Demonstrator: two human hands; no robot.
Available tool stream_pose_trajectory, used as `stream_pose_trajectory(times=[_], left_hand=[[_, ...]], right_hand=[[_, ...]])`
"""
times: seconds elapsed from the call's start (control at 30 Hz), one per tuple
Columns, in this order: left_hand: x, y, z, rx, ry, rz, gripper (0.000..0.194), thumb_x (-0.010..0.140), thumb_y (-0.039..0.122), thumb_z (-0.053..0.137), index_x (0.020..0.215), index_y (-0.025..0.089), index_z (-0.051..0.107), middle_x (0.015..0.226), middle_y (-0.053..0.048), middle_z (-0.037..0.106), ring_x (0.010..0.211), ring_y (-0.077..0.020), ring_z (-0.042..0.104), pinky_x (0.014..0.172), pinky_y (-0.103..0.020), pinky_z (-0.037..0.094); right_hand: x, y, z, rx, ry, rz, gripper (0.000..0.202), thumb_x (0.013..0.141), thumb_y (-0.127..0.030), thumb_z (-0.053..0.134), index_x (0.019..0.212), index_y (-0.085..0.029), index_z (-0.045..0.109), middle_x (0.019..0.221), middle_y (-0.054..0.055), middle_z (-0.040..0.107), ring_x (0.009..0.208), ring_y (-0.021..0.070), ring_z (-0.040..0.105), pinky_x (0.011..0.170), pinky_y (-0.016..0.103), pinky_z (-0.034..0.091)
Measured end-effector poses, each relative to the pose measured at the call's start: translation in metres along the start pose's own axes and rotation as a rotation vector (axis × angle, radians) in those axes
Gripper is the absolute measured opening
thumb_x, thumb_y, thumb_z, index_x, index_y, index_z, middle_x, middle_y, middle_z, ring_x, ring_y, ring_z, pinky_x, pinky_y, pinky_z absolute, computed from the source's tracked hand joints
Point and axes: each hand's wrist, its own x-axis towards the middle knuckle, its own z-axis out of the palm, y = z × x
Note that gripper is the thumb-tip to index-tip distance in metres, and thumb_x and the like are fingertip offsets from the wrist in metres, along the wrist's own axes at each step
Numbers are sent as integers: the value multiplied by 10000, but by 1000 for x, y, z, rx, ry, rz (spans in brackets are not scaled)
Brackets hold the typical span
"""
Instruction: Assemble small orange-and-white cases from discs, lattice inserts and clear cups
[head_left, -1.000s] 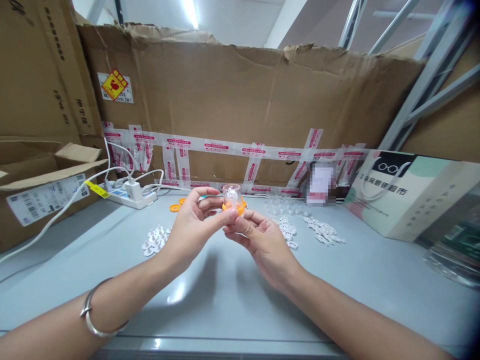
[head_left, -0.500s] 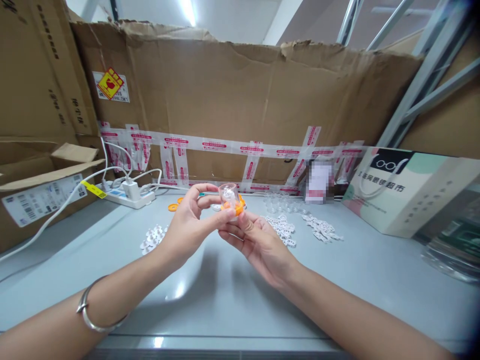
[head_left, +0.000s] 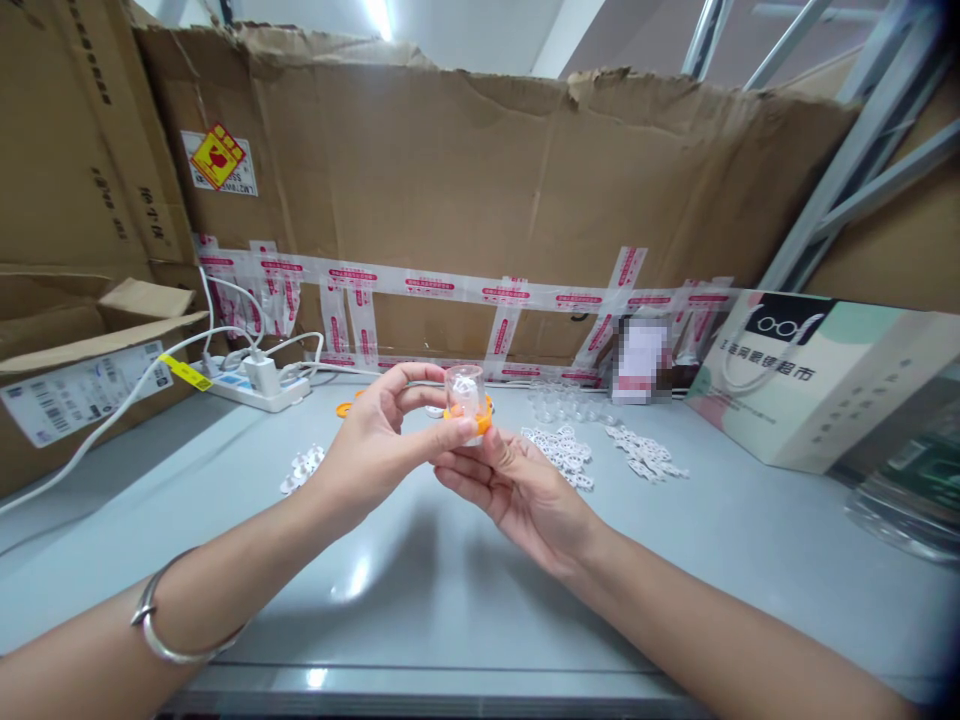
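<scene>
Between both hands, above the table, is a small clear plastic cup (head_left: 466,390) with an orange ring (head_left: 481,421) round its lower part and a white piece inside. My left hand (head_left: 397,420) is closed on it, fingers behind and thumb on the ring. My right hand (head_left: 517,480) grips it from below right, thumb against the ring and fingers curled underneath. Behind the left hand lie orange rings (head_left: 345,409), partly hidden. White pieces with raised pegs (head_left: 304,469) sit left of that wrist. Beyond the right hand lies a pile of flat white pieces (head_left: 559,452).
More flat white pieces (head_left: 646,453) lie to the right, with clear cups (head_left: 574,404) behind. A white power strip (head_left: 274,395) with cables stands back left beside an open carton (head_left: 82,370). A printed box (head_left: 810,385) and a large clear bottle (head_left: 911,490) are at right. Cardboard (head_left: 487,180) walls the back.
The cup has turned more upright and shifted slightly right within the hands. Both hands keep their hold. The whole view has moved a little.
</scene>
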Motion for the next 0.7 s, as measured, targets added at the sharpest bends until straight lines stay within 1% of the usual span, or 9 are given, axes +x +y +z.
stream_pose_trajectory(times=[0.07, 0.17, 0.23, 0.3, 0.43, 0.5, 0.53, 0.6, 0.7], left_hand=[[1, 0, -1, -6, -15, 7, 374, 696, 266, 713, 1011, 216, 517, 925, -17, 622, 872, -143, 589, 713, -231, 504], [2, 1, -3, -33, -70, 8, 383, 724, 245, 688, 1067, 228, 519, 930, -6, 619, 886, -127, 584, 733, -210, 494], [3, 2, -5, -32, -120, -1, 430, 735, 232, 677, 1128, 245, 501, 947, -5, 619, 912, -133, 580, 758, -219, 488], [5, 3, -6, 9, -163, 1, 436, 742, 236, 669, 1149, 249, 513, 998, -15, 616, 962, -149, 567, 806, -239, 474], [7, 6, -10, 113, -317, -1, 270, 801, 287, 592, 1057, 205, 610, 1063, -44, 618, 1013, -180, 553, 895, -292, 432], [7, 7, -12, 156, -368, -20, 247, 814, 310, 567, 1021, 191, 626, 1055, -51, 623, 1001, -189, 559, 894, -311, 428], [7, 7, -13, 180, -358, -28, 248, 807, 321, 572, 1010, 190, 626, 1051, -50, 623, 988, -191, 563, 885, -318, 430], [7, 6, -13, 225, -295, -45, 253, 781, 335, 599, 989, 192, 620, 1050, -49, 620, 969, -197, 566, 872, -331, 429], [5, 2, -10, 238, -209, -42, 247, 753, 343, 626, 950, 195, 611, 1036, -45, 622, 938, -194, 570, 845, -326, 431]], right_hand=[[0, -1, 1, 7, 4, 11, 218, 863, -282, 522, 972, -135, 640, 965, 35, 680, 937, 103, 633, 911, 227, 481], [0, -2, 3, 33, 29, 21, 227, 850, -299, 543, 987, -141, 629, 978, 38, 673, 932, 105, 632, 909, 233, 482], [1, -3, 4, 72, 49, 24, 235, 847, -318, 543, 980, -142, 627, 962, 38, 674, 914, 101, 635, 895, 228, 488], [1, -2, 3, 113, 52, 28, 213, 844, -299, 551, 969, -143, 625, 939, 28, 675, 893, 89, 637, 883, 216, 493], [2, 0, 0, 156, 26, 24, 191, 834, -252, 571, 981, -138, 614, 924, 19, 665, 901, 80, 625, 890, 206, 487], [2, 1, 0, 151, 20, 24, 199, 821, -257, 587, 972, -128, 613, 898, 20, 659, 886, 81, 622, 885, 207, 488], [2, 2, 0, 143, 24, 24, 201, 810, -257, 601, 959, -123, 612, 882, 20, 654, 872, 81, 620, 881, 207, 488], [2, 3, 0, 120, 49, 14, 201, 783, -247, 632, 937, -120, 606, 865, 17, 642, 853, 77, 612, 881, 207, 482], [2, 5, 1, 100, 122, -12, 236, 734, -232, 678, 933, -142, 588, 872, 2, 626, 845, 67, 596, 897, 208, 464]])
